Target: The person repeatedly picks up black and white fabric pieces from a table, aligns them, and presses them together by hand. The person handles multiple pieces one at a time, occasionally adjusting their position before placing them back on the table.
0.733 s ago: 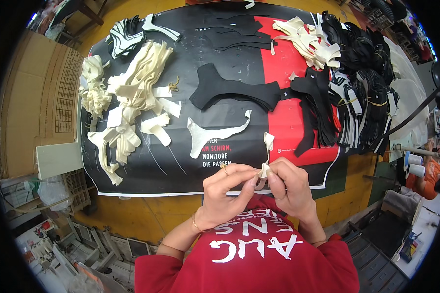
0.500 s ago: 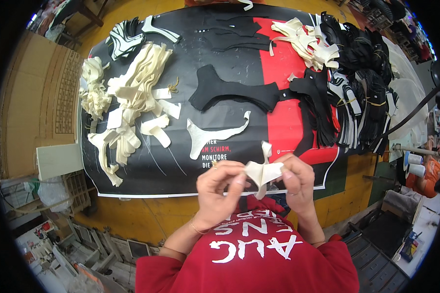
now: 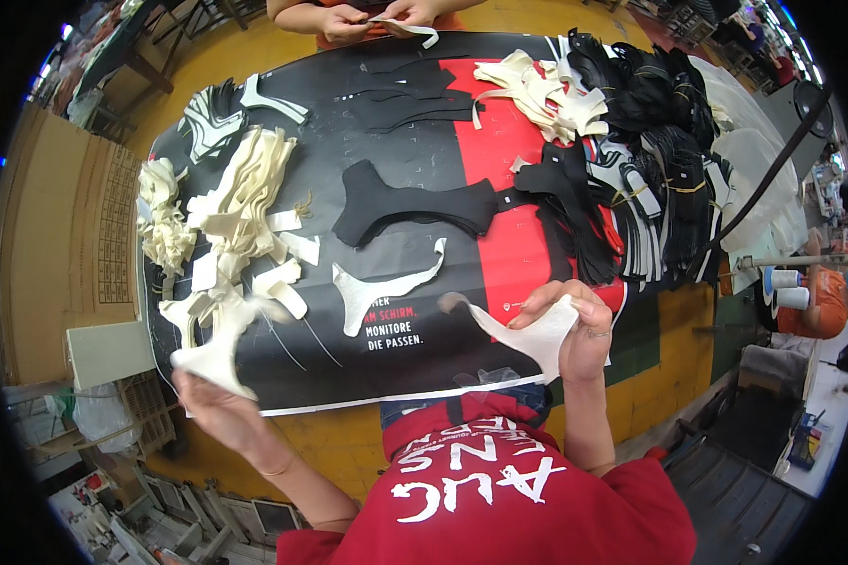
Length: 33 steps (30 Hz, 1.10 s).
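Note:
My left hand point(image 3: 224, 412), out over the table's near left edge, grips a cream cut fabric piece point(image 3: 219, 360), which is smeared by motion. At the near right, my right hand point(image 3: 586, 331) pinches a white Y-shaped fabric piece point(image 3: 535, 345) between thumb and fingers, its narrow end pointing left. Between the two hands, a similar white piece point(image 3: 360, 294) lies flat on the table. Behind it rests a stack of black cut pieces point(image 3: 400, 205). Just beyond my left hand is a heap of cream pieces point(image 3: 245, 193), partly covered by the piece I hold.
A printed black and red sheet point(image 3: 415, 363) covers the table. Bundled black and white pieces point(image 3: 645, 193) fill its right end, with cream pieces point(image 3: 537, 94) beside them. Across the table a co-worker's hands point(image 3: 377, 21) hold a white strip. A cardboard box point(image 3: 57, 245) stands at left.
My hands have moved apart from the middle, left hand far left, right hand slightly right, each now with its own fabric piece. The view has shifted, and the co-worker's hands have come into sight.

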Tool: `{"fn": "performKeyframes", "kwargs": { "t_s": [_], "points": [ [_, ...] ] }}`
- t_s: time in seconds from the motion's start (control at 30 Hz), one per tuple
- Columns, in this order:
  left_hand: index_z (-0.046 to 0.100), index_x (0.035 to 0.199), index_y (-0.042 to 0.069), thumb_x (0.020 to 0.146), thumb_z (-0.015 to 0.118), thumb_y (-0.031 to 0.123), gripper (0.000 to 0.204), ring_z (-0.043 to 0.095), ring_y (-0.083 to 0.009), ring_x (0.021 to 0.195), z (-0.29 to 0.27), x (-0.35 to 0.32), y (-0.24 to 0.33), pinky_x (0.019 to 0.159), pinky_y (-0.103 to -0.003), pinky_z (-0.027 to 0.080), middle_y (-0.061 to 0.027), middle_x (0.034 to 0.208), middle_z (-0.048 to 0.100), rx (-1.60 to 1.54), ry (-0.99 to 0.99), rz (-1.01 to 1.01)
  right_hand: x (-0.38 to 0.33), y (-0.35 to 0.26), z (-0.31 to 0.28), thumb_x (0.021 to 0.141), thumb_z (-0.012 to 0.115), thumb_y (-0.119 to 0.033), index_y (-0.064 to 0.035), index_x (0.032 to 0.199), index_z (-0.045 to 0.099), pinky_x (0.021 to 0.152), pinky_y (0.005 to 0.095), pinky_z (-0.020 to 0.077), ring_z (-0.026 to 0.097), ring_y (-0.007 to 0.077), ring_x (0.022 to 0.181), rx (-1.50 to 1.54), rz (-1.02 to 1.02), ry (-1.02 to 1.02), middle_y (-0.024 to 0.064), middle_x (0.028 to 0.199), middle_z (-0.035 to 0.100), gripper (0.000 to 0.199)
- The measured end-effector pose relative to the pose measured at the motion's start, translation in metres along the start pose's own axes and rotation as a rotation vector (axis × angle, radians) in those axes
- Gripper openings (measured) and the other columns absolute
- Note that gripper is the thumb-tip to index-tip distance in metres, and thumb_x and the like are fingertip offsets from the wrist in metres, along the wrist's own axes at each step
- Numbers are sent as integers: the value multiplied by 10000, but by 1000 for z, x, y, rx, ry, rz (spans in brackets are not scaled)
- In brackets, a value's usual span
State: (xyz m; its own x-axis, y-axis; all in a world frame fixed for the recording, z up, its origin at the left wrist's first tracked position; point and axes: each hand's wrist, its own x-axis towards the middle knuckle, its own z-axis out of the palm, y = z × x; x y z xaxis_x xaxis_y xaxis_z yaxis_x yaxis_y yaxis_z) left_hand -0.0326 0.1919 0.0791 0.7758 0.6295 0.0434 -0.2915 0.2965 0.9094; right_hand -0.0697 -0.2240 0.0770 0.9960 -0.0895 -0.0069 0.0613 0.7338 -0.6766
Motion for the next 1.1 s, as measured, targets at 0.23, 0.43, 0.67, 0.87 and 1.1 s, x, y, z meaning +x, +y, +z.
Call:
{"fn": "performKeyframes", "kwargs": {
  "t_s": [0.23, 0.43, 0.67, 0.87, 1.1],
  "points": [
    [590, 1105, -48, 1042, 525, 116, 187, 651, -179, 906, 6, 32, 9, 811, -320, 577, -127, 1044, 664, 613, 126, 517, 1, 1, -6, 977, 397, -232, -24, 869, 503, 884, 550, 590, 714, 477, 967, 310, 155, -14, 324, 1115, 658, 258],
    [695, 981, -4, 906, 712, 72, 108, 688, -295, 844, 56, 11, -59, 760, -379, 554, -143, 947, 710, 1178, -418, 548, -1, -2, -6, 974, 412, -231, 11, 891, 542, 900, 542, 582, 711, 466, 994, 159, 218, -23, 326, 1126, 662, 287],
    [676, 1136, 20, 813, 732, 48, 329, 635, -353, 1124, 104, -56, -41, 975, -442, 483, -171, 1199, 672, 899, -693, 479, 5, -5, 17, 957, 442, -126, 134, 1009, 665, 934, 355, 538, 697, 276, 1025, -292, 204, -277, 214, 1115, 702, 346],
    [634, 1255, -18, 900, 750, 98, 391, 695, -192, 904, 134, -132, -56, 817, -289, 533, -138, 1048, 719, 373, -1101, -140, 11, 2, 41, 977, 537, -206, 55, 894, 661, 777, 313, 504, 647, 161, 911, -735, 181, -363, 148, 1061, 711, 300],
    [691, 1022, -36, 964, 707, 81, 131, 491, 14, 596, 108, -123, -67, 506, -174, 352, 41, 786, 649, 399, -889, -622, 40, 20, 12, 903, 744, -224, -6, 1147, 643, 890, 418, 506, 626, 374, 1028, -1478, -238, 3, 166, 1060, 653, 343]
  ]
}}
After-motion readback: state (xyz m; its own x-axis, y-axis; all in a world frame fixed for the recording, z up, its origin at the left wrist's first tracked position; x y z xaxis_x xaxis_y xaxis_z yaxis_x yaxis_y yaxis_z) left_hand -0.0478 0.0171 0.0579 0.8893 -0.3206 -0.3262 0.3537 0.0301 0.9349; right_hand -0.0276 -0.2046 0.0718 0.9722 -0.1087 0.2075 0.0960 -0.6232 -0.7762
